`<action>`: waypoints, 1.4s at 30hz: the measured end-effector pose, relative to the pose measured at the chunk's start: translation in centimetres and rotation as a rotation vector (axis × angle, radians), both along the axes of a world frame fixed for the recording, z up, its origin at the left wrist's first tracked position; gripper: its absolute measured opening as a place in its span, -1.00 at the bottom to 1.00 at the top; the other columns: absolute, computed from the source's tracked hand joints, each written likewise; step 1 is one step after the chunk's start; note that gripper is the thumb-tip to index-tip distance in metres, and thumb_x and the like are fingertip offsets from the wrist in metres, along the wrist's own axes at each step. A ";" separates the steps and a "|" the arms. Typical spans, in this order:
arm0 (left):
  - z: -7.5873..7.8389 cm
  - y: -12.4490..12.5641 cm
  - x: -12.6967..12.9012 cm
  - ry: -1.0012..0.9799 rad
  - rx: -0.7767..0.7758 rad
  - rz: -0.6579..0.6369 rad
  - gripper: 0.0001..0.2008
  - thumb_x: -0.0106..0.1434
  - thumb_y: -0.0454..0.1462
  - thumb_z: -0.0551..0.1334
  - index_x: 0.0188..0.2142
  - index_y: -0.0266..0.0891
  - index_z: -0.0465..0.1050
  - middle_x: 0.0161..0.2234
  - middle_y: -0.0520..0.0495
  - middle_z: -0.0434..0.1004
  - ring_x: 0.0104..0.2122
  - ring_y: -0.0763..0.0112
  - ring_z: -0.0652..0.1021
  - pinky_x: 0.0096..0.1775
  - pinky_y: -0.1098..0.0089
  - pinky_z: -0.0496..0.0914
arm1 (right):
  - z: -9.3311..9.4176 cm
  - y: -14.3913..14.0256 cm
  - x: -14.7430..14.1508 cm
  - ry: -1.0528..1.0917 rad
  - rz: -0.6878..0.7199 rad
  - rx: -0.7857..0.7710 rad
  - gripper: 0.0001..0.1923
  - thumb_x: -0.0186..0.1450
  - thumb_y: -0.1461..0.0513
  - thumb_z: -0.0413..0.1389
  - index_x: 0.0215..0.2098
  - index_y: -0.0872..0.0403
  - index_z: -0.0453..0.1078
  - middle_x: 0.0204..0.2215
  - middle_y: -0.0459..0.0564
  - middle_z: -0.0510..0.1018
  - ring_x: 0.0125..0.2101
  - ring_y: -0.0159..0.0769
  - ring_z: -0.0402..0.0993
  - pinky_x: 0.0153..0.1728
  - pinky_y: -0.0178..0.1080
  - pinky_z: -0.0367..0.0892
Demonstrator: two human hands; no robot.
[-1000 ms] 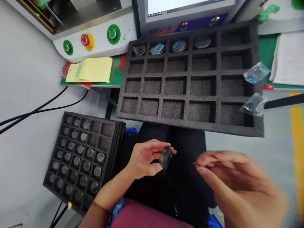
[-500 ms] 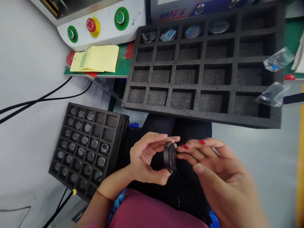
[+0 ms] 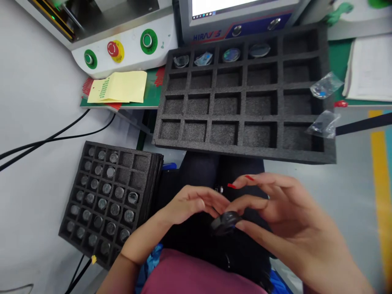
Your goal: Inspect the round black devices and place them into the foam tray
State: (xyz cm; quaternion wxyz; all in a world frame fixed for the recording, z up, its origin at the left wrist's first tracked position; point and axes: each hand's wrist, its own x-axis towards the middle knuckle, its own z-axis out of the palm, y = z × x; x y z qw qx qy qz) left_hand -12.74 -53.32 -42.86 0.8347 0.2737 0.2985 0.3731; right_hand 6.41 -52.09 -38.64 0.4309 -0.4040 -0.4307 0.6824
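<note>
The small tray of discs lies left of the black disc; the left hand, earlier pinching the disc upright, now cups it flat; the right hand has closed in, thumb and fingers pinching it.

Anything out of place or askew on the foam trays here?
Two clear plastic bags lie loose on the right rim of the large foam tray, overhanging it rather than sitting in cells. That tray juts past the bench edge. Both hands hold a dark round part.
</note>
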 end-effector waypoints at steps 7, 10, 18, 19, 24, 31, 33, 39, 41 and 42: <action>0.3 1.1 -0.2 -0.136 -0.164 -0.161 -0.53 -0.13 -0.19 0.57 -0.20 -0.28 0.64 -0.36 -0.13 0.68 -0.35 0.36 0.67 -0.25 0.47 0.53 | 0.3 1.2 0.6 -0.124 0.112 0.118 -0.43 0.19 0.38 0.24 0.09 -0.22 0.33 -0.02 0.02 0.46 -0.38 -0.25 0.63 -0.39 -0.22 0.60; 0.5 1.4 0.1 -0.075 -0.109 -0.111 -0.48 -0.22 -0.31 0.59 -0.18 -0.20 0.64 -0.34 -0.07 0.69 -0.34 0.41 0.67 -0.24 0.52 0.53 | 0.5 1.1 0.3 -0.139 0.003 0.162 -0.47 0.17 0.39 0.26 0.04 -0.17 0.37 0.01 0.00 0.45 -0.34 -0.30 0.62 -0.26 -0.24 0.58; 1.9 1.3 1.0 0.251 0.382 0.246 -0.29 -0.27 -0.40 0.59 -0.04 -0.06 0.58 -0.18 -0.06 0.61 -0.17 0.37 0.64 -0.09 0.47 0.55 | 0.8 -0.5 -0.3 0.122 -0.200 -0.103 -0.75 0.17 0.35 0.32 -0.31 -0.05 0.37 -0.52 -0.18 0.53 -0.51 -0.44 0.50 -0.45 -0.46 0.48; 2.0 1.3 1.1 0.278 0.413 0.251 -0.29 -0.25 -0.38 0.59 -0.03 -0.05 0.58 -0.18 -0.06 0.61 -0.18 0.38 0.63 -0.10 0.46 0.56 | 0.8 -0.6 -0.3 0.166 -0.171 -0.137 -0.75 0.16 0.33 0.34 -0.33 -0.04 0.37 -0.54 -0.18 0.54 -0.53 -0.44 0.50 -0.47 -0.45 0.48; 2.0 1.4 1.3 0.462 0.626 0.299 -0.30 -0.19 -0.28 0.58 0.01 -0.06 0.55 -0.20 -0.10 0.63 -0.22 0.32 0.63 -0.16 0.39 0.57 | 0.8 -0.8 -0.7 0.249 -0.163 -0.242 -0.75 0.16 0.30 0.35 -0.37 -0.04 0.35 -0.56 -0.20 0.52 -0.51 -0.44 0.49 -0.43 -0.44 0.48; 2.3 1.8 1.2 0.553 0.869 0.327 -0.32 -0.11 -0.29 0.56 0.05 -0.13 0.51 -0.14 -0.16 0.65 -0.18 0.27 0.64 -0.12 0.33 0.56 | 1.1 -0.9 -0.7 0.183 -0.178 -0.261 -0.74 0.16 0.31 0.33 -0.40 -0.03 0.31 -0.56 -0.20 0.47 -0.52 -0.46 0.45 -0.45 -0.46 0.45; 2.4 1.8 1.1 0.546 0.905 0.325 -0.34 -0.08 -0.30 0.54 0.06 -0.16 0.50 -0.13 -0.17 0.64 -0.15 0.27 0.64 -0.10 0.32 0.57 | 1.0 -1.0 -0.7 0.180 -0.169 -0.271 -0.72 0.15 0.31 0.34 -0.42 -0.02 0.29 -0.56 -0.20 0.46 -0.52 -0.45 0.44 -0.46 -0.46 0.44; 2.9 1.9 1.1 0.547 0.909 0.294 -0.38 0.00 -0.25 0.51 0.08 -0.14 0.48 -0.11 -0.16 0.63 -0.14 0.24 0.64 -0.09 0.27 0.57 | 1.1 -1.0 -0.6 0.174 -0.141 -0.253 -0.71 0.15 0.32 0.32 -0.45 0.00 0.25 -0.58 -0.20 0.45 -0.54 -0.43 0.41 -0.50 -0.45 0.42; 3.0 1.9 1.1 0.546 0.914 0.296 -0.38 0.00 -0.25 0.51 0.08 -0.13 0.48 -0.11 -0.16 0.64 -0.15 0.24 0.64 -0.10 0.27 0.58 | 1.2 -0.9 -0.7 0.178 -0.136 -0.259 -0.69 0.15 0.32 0.32 -0.47 0.00 0.23 -0.59 -0.20 0.44 -0.55 -0.44 0.40 -0.52 -0.45 0.41; 3.0 1.9 1.1 0.550 0.917 0.296 -0.38 0.00 -0.25 0.51 0.08 -0.13 0.48 -0.11 -0.15 0.64 -0.15 0.24 0.64 -0.11 0.27 0.58 | 1.2 -0.8 -0.8 0.183 -0.136 -0.266 -0.69 0.15 0.32 0.32 -0.47 0.01 0.22 -0.60 -0.20 0.44 -0.56 -0.44 0.39 -0.53 -0.45 0.41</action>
